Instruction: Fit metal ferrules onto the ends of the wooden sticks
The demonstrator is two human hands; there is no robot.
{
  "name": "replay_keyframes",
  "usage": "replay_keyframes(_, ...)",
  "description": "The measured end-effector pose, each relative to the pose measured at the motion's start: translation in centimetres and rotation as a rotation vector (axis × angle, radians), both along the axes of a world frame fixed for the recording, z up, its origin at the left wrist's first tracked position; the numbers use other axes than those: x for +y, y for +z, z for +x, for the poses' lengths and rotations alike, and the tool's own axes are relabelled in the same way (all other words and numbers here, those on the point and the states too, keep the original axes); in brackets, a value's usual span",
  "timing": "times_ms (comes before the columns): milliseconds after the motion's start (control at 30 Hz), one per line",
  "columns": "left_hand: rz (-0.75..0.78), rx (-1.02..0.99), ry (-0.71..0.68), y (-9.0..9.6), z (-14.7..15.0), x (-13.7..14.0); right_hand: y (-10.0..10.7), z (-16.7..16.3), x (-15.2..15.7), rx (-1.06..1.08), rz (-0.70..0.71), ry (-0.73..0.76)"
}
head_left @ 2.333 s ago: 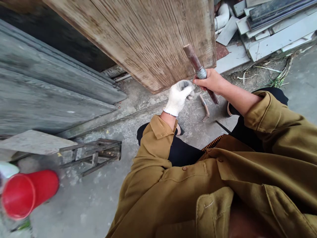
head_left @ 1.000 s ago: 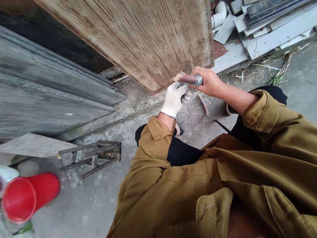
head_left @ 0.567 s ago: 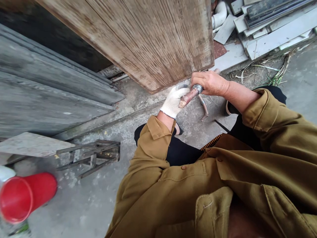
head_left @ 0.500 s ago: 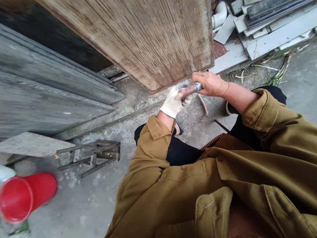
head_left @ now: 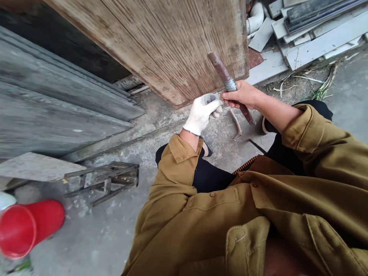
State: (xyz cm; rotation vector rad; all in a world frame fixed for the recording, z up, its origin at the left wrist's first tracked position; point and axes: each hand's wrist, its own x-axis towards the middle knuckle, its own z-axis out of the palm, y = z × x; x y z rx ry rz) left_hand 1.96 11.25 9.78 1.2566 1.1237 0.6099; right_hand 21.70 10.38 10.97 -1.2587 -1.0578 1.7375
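Observation:
My bare right hand point(head_left: 245, 94) grips a brown stick point(head_left: 220, 69), which slants from upper left to lower right. Silvery wire point(head_left: 230, 84) is wound in a tight coil around the stick's middle, just above my fingers. My left hand point(head_left: 201, 112), in a white work glove, is closed in a pinch beside my right fingertips. Whatever lies between its gloved fingers is too small to make out. Below my hands, a shorter bent brown piece point(head_left: 237, 129) lies on the concrete.
A weathered plank panel point(head_left: 172, 50) stands right in front of my hands. Stacked tiles and boards point(head_left: 316, 46) lie at upper right. To the left are grey slabs point(head_left: 57, 115), a small wooden stool point(head_left: 115, 178) and a red bucket point(head_left: 46, 222) on its side.
The stick has swung from pointing down toward my left hand to pointing up and away. My gloved left hand has let go of it and now pinches beside my right fingers.

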Motion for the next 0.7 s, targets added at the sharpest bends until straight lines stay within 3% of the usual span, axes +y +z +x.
replay_keyframes(167,-0.046,0.066,-0.048,-0.2,0.0,0.1,-1.0,0.7,0.6,-0.313,0.187,0.094)
replay_keyframes(267,-0.080,-0.003,-0.051,0.1,-0.1,-0.1,-2.1,1.0,1.1,-0.406,0.306,0.136)
replay_keyframes(500,-0.186,-0.205,0.088,-0.2,0.4,-0.2,-1.7,1.9,1.2,-0.300,0.361,0.202)
replay_keyframes(700,-0.320,-0.245,-0.017,-1.7,0.3,-0.1,-1.4,2.2,1.5,-0.327,0.410,0.264)
